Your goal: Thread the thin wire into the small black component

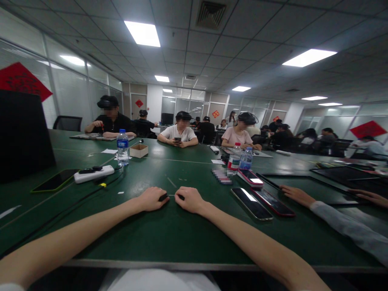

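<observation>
Both of my hands rest close together on the green table (169,242), knuckles up, with a narrow gap between them. My left hand (151,199) is closed around a small black object (164,197), of which only the end shows. In the curled fingers of my right hand (189,199), another small black end (181,197) is visible. A thin pale line lies across the gap; I cannot tell whether it joins the two black ends. Most of what the fingers hold is hidden, so its kind is unclear.
Left are a power strip (93,174), a green-edged phone (56,180), a water bottle (123,149) and a small box (138,150). Right are several phones, including a dark one (251,203), two bottles, and a neighbour's hand (297,195) by a black frame (303,176). People sit opposite.
</observation>
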A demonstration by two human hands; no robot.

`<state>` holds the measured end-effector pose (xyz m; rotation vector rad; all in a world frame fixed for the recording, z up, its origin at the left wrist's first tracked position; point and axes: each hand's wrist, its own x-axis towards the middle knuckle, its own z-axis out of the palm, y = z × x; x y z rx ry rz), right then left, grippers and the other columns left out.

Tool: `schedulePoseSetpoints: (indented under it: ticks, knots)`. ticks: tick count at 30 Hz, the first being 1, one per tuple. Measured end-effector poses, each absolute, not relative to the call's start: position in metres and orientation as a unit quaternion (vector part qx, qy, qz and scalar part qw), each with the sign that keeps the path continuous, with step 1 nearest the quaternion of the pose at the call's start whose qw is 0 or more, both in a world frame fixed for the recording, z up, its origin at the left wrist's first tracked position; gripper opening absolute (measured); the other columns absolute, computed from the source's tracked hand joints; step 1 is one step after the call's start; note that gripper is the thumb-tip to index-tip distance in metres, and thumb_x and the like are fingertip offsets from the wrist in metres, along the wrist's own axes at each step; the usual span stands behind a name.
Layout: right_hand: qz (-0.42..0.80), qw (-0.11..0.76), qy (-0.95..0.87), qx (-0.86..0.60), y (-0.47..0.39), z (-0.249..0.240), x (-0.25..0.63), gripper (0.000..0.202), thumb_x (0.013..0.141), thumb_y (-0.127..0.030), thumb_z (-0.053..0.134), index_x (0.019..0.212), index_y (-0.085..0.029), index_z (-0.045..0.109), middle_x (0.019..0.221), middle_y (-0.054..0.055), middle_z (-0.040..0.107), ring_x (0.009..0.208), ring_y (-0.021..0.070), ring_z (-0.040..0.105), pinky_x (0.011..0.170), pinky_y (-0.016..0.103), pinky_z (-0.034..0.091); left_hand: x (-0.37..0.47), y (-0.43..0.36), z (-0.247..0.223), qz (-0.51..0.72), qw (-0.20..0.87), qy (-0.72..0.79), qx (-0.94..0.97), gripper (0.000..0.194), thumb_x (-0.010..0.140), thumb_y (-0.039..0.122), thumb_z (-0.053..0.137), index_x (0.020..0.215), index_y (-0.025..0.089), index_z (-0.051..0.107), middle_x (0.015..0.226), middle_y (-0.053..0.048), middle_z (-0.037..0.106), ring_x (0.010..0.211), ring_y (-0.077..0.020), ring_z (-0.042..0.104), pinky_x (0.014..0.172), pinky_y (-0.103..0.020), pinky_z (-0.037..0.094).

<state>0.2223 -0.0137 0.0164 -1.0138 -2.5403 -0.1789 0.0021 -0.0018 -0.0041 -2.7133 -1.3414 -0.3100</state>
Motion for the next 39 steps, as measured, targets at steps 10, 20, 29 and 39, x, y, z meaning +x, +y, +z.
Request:
schedulePoseSetpoints:
  ticks: [10,20,29,39]
  knots:
    - [-0.057,0.194,-0.909,-0.363,-0.0168,0.0196,0.2223,0.026,0.091,-0.032,0.046,0.088,-0.018,0.069,0.089,0.004,0.067,0.075,0.0124,0.06,0.069,0.021,0.043,0.0028,-0.0033,-0.0043,-0.109,0.055,-0.441,-0.889,0.039,0.091,0.049,0.037,0.083,0.02,0.061,0.081,-0.007,0.067,0.072,-0.0212,0.063,0.064,-0.03,0.043]
    - [-0.067,0.184,-0.907,-0.372,-0.0125,0.0146,0.2217,0.025,0.091,-0.03,0.046,0.089,-0.018,0.068,0.091,0.004,0.067,0.079,0.0134,0.061,0.072,0.022,0.042,0.0034,-0.003,-0.0038,-0.102,0.057,-0.45,-0.885,0.04,0.091,0.049,0.037,0.083,0.019,0.062,0.081,-0.008,0.067,0.074,-0.021,0.063,0.066,-0.029,0.044]
    - [-0.063,0.19,-0.911,-0.362,-0.0122,0.0144,0.2226,0.026,0.091,-0.031,0.045,0.089,-0.018,0.068,0.091,0.004,0.067,0.077,0.0129,0.06,0.07,0.022,0.042,0.0027,-0.0037,-0.004,-0.112,0.059,-0.436,-0.891,0.037,0.091,0.047,0.037,0.082,0.02,0.061,0.08,-0.007,0.067,0.072,-0.0203,0.063,0.064,-0.028,0.042]
    - [-0.056,0.182,-0.91,-0.368,-0.0139,0.0165,0.2225,0.027,0.092,-0.032,0.046,0.092,-0.018,0.069,0.092,0.005,0.066,0.079,0.0132,0.06,0.072,0.022,0.042,0.0022,-0.0029,-0.005,-0.116,0.048,-0.439,-0.89,0.038,0.091,0.048,0.037,0.083,0.019,0.062,0.08,-0.007,0.067,0.073,-0.0205,0.063,0.065,-0.029,0.043]
